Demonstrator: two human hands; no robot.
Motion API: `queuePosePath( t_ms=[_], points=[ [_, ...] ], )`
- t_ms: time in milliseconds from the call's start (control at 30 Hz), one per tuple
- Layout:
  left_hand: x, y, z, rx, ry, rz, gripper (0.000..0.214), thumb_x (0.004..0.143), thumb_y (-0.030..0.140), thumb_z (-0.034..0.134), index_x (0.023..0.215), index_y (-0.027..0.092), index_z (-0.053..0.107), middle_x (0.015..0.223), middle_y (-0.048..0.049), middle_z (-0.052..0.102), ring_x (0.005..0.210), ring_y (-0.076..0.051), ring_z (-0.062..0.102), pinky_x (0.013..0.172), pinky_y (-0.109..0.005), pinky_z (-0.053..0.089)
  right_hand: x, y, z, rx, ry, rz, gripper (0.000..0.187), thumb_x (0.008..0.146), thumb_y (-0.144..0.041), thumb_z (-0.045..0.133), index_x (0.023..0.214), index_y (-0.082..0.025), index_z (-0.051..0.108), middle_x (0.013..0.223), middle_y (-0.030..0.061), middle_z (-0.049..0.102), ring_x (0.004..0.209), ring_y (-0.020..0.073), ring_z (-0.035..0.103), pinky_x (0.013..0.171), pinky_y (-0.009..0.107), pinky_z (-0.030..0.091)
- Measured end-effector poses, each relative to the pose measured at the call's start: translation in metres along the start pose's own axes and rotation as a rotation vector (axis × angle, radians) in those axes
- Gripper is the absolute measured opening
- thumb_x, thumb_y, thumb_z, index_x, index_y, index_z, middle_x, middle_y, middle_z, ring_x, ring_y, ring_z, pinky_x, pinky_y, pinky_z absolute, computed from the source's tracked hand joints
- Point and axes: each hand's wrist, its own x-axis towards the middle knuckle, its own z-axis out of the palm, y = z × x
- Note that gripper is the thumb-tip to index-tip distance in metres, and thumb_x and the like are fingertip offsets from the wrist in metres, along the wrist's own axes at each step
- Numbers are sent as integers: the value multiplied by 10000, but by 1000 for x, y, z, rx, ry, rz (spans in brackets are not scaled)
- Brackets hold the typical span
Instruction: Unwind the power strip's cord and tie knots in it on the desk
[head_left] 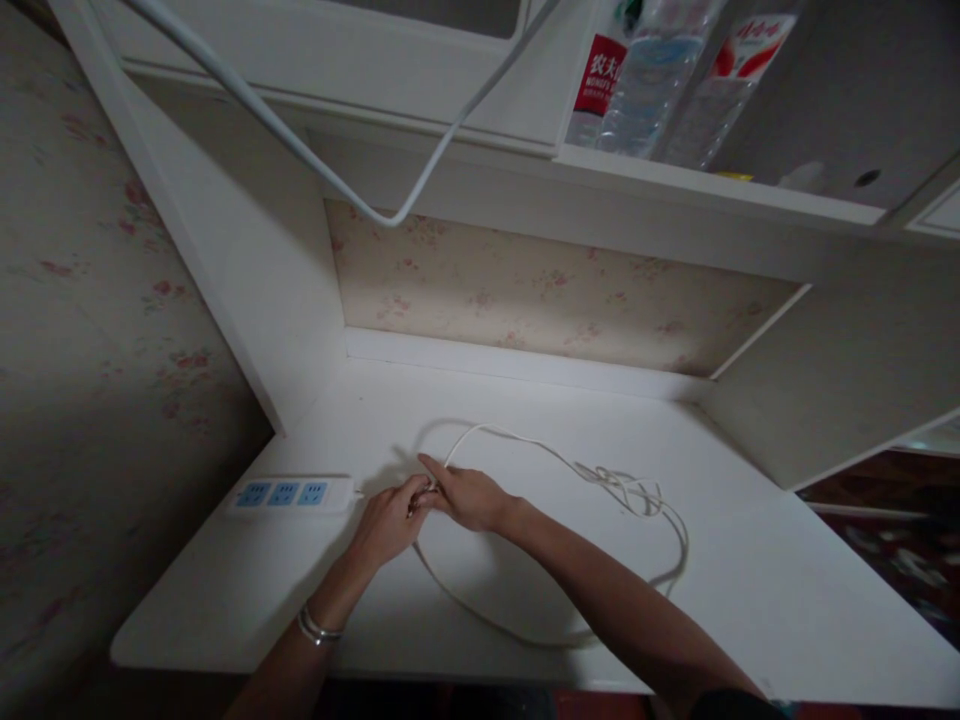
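The left hand (386, 527) and the right hand (471, 498) together grasp one white cable (684, 540); its gripped part is mostly hidden. The cable loops on the counter (750, 610), partly under the right forearm. One power strip (289, 494) has three blue sockets.

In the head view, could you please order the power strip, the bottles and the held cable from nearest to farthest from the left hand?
1. Held cable: at the left hand.
2. Power strip: left of that hand.
3. Bottles: upper right, on the shelf.
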Motion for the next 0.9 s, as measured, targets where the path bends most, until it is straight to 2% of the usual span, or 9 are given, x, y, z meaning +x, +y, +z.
queuePosePath(
  t_ms=[100, 200, 300, 400, 533, 633, 700, 767, 900],
  points=[
    [2, 3, -4, -10, 42, 84, 258, 924, 403, 450, 953, 239, 647, 936, -26, 721, 861, -183, 657, 770, -276, 469, -15, 26, -21, -35, 50, 24, 762, 872, -651, 431, 1498, -270, 225, 901, 76, 685, 780, 220, 640, 673, 280, 442],
    [9, 0, -5, 19, 101, 57, 343, 928, 461, 431, 825, 224, 657, 854, -34, 711, 830, -177, 644, 763, -273, 462, -41, 66, -47, 60, 142, 71, 687, 898, -541, 487, 1487, -266, 265, 716, -12, 621, 636, 148, 563, 647, 245, 424],
    [17, -10, -2, 83, 141, -20, 383, 944, 449, 404, 750, 215, 635, 751, -29, 684, 743, -161, 630, 710, -261, 445, -82, 108, -73, 276, 250, 236, 739, 875, -494, 524, 1498, -230, 225, 597, -76, 498, 515, 107, 451, 547, 220, 408],
    [25, -19, 2, 149, 166, -50, 389, 962, 436, 365, 784, 215, 632, 763, -26, 677, 747, -157, 626, 723, -260, 435, -132, 142, -93, 500, 376, 476, 788, 831, -511, 562, 1493, -225, 246, 587, -85, 453, 443, 87, 389, 416, 202, 352],
    [35, -27, 6, 253, 178, -43, 417, 976, 412, 321, 835, 199, 651, 810, -50, 673, 806, -174, 620, 773, -280, 436, -187, 173, -99, 599, 682, 736, 907, 758, -529, 635, 1488, -153, 250, 536, -94, 423, 410, 91, 384, 375, 206, 319],
    [43, -29, 8, 310, 158, -37, 404, 971, 390, 341, 851, 191, 672, 875, -73, 668, 889, -193, 608, 842, -306, 436, -204, 184, -89, 540, 668, 853, 850, 760, -562, 599, 1436, -132, 315, 536, -77, 479, 390, 105, 403, 369, 220, 323],
    [45, -27, 10, 340, 152, -52, 354, 964, 347, 364, 919, 197, 681, 937, -80, 666, 931, -210, 597, 875, -336, 433, -202, 185, -81, 415, 592, 842, 679, 790, -570, 537, 1326, -169, 422, 573, -54, 536, 395, 116, 431, 388, 231, 336],
    [46, -19, 13, 362, 175, -54, 303, 948, 287, 390, 1051, 200, 662, 1021, -89, 658, 977, -229, 583, 900, -372, 431, -194, 180, -76, 236, 556, 759, 512, 818, -544, 500, 1188, -191, 487, 618, -29, 575, 441, 134, 473, 436, 242, 353],
    [49, 14, 21, 293, 202, 58, 326, 933, 258, 421, 1182, 165, 608, 1189, -118, 612, 1118, -234, 534, 1009, -392, 391, -167, 154, -80, 26, 497, 556, 340, 871, -479, 462, 1031, -188, 536, 671, 14, 622, 556, 168, 542, 533, 266, 372]
  ],
)
